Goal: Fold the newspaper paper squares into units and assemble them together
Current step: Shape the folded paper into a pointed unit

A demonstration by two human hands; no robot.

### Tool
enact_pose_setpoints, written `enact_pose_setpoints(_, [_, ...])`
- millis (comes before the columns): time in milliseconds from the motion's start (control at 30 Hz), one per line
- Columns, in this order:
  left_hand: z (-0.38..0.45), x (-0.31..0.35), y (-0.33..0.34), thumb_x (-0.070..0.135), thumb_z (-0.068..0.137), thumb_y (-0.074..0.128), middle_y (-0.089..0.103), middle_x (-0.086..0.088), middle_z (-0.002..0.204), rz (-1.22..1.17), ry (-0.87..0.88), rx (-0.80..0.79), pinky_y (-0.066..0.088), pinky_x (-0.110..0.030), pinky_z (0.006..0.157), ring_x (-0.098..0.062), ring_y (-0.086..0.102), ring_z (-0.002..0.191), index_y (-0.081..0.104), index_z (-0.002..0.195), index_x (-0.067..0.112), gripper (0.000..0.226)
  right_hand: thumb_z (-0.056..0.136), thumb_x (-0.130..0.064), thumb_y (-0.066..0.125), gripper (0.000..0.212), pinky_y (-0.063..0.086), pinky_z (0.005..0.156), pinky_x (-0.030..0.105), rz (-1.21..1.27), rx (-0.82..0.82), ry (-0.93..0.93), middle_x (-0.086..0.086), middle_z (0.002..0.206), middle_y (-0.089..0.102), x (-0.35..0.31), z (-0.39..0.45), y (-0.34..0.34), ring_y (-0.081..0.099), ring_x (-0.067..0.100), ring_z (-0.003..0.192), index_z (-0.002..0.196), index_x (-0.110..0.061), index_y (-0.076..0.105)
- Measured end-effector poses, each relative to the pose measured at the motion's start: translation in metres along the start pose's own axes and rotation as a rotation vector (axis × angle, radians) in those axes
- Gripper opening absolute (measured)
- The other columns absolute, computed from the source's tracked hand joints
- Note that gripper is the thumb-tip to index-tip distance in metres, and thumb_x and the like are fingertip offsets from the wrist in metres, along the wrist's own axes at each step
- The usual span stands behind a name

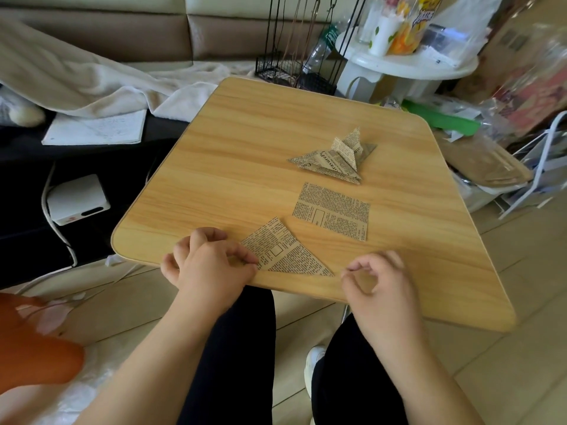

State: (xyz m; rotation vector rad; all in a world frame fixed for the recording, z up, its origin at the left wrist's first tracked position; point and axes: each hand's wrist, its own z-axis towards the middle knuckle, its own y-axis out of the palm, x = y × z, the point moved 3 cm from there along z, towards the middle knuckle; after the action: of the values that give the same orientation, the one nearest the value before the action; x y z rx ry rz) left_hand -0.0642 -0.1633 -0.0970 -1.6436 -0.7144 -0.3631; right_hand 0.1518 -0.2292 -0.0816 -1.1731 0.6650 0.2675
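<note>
A wooden tabletop (233,154) carries three pieces of newspaper-print paper. Nearest the person lies a triangle (283,253), a square folded along its diagonal, with its long edge toward the near rim of the tabletop and its point aimed away. The left hand (211,259) sits at the triangle's left corner, fingers curled, with thumb and forefinger pinching the paper's edge there. The right hand (376,280) is just off the triangle's right tip, near the tabletop's front edge; its thumb and forefinger curl toward each other in a loose ring and the other fingers are bent, and it holds nothing and does not touch the paper. Beyond the triangle, a little to the right, a flat square (333,211) lies unfolded, apart from the triangle. Farther back still rests a cluster of folded units (334,157), several pointed flaps overlapping, one point standing up a little from the rest. Both forearms reach in from the bottom of the view over dark trousers, and a white shoe (313,363) shows on the tiled floor between the knees. To the left of the tabletop are a pale blanket (92,81) on a sofa, a sheet of white paper (95,128), and a white box (78,199) with a cable. Behind it stand a black wire rack (294,72) and a white round stand (408,62) with bottles.
</note>
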Motion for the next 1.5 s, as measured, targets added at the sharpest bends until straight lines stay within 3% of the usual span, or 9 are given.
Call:
enact_pose_setpoints(133, [-0.001,-0.001,-0.001,0.042,0.068,0.076,0.033,0.015,0.13,-0.023,-0.015,0.012,0.006,-0.041,0.112,-0.018,0.022,0.129,0.055,0.062,0.05,0.022,0.087,-0.029,0.048,0.034,0.033,0.096,0.012,0.0,-0.187,-0.358,-0.008,0.109,0.056,-0.044,-0.022,0.048,0.047,0.009,0.105,0.113,-0.016,0.065])
enact_pose_setpoints(333, [-0.001,-0.006,-0.009,0.038,0.069,0.075,0.027,0.017,0.141,-0.059,-0.038,0.049,0.006,-0.04,0.11,-0.017,0.018,0.133,0.058,0.063,0.049,0.021,0.089,-0.029,0.051,0.026,0.046,0.088,0.031,-0.054,-0.165,-0.478,-0.008,0.103,0.059,-0.038,-0.017,0.065,0.054,0.017,0.098,0.098,-0.016,0.071])
enact_pose_setpoints(467, [0.004,-0.01,-0.019,0.026,0.074,0.071,0.032,0.016,0.139,-0.056,0.007,0.08,0.009,-0.043,0.109,-0.02,0.02,0.133,0.057,0.07,0.05,0.028,0.086,-0.042,0.052,0.027,0.045,0.08,0.023,-0.148,-0.159,-0.537,-0.009,0.095,0.054,-0.027,-0.009,0.054,0.05,0.012,0.093,0.087,-0.018,0.062])
enact_pose_setpoints(733, [0.005,0.001,-0.017,0.013,0.068,0.038,0.053,0.024,0.114,-0.023,0.621,0.022,0.027,-0.039,0.099,-0.012,0.048,0.115,0.067,0.099,0.031,0.045,0.091,-0.03,0.051,0.017,0.041,0.105,0.041,-0.283,-0.111,-0.796,-0.001,0.09,0.059,-0.01,-0.01,0.048,0.061,0.022,0.111,0.091,-0.017,0.062])
enact_pose_setpoints(900, [0.009,0.012,0.008,0.014,0.067,0.032,0.052,0.019,0.131,0.151,0.743,-0.195,0.005,-0.047,0.114,-0.006,0.033,0.135,0.06,0.122,0.03,0.064,0.078,-0.044,0.061,0.038,0.047,0.098,0.045,-0.356,-0.11,-0.73,0.0,0.096,0.057,-0.019,-0.013,0.048,0.054,0.023,0.103,0.107,-0.02,0.055])
enact_pose_setpoints(1067, [0.002,0.011,0.011,0.011,0.064,0.033,0.065,0.013,0.098,0.165,0.851,-0.082,0.039,-0.05,0.092,-0.01,0.051,0.1,0.066,0.101,0.029,0.053,0.088,-0.028,0.057,0.018,0.044,0.086,0.038,-0.186,0.049,-0.656,-0.003,0.084,0.05,-0.016,-0.023,0.046,0.049,0.018,0.087,0.092,-0.018,0.072])
enact_pose_setpoints(1267, [-0.006,-0.005,-0.012,0.002,0.065,0.043,0.055,0.017,0.091,-0.3,0.678,-0.058,0.041,-0.01,0.077,-0.004,0.056,0.09,0.063,0.105,0.04,0.058,0.081,-0.013,0.063,0.017,0.048,0.073,0.014,0.265,0.033,-0.378,-0.015,0.086,0.067,-0.01,-0.014,0.009,0.062,-0.001,0.082,0.092,-0.02,0.074])
enact_pose_setpoints(1367, [-0.009,0.001,-0.019,0.008,0.072,0.053,0.061,0.014,0.091,-0.404,0.624,-0.171,0.043,-0.015,0.08,-0.011,0.059,0.089,0.052,0.12,0.051,0.064,0.072,0.011,0.075,0.045,0.051,0.079,0.014,0.531,-0.07,-0.206,-0.016,0.094,0.073,-0.009,-0.004,-0.016,0.069,0.004,0.091,0.09,-0.03,0.073])
enact_pose_setpoints(1500, [-0.019,0.023,-0.021,0.021,0.076,0.069,0.069,0.004,0.095,-0.58,0.701,-0.455,0.047,-0.024,0.089,-0.015,0.064,0.09,0.038,0.132,0.056,0.073,0.06,-0.003,0.072,0.03,0.054,0.074,0.017,0.821,-0.158,-0.117,-0.006,0.085,0.076,-0.019,0.004,-0.037,0.072,0.012,0.085,0.077,-0.028,0.075])
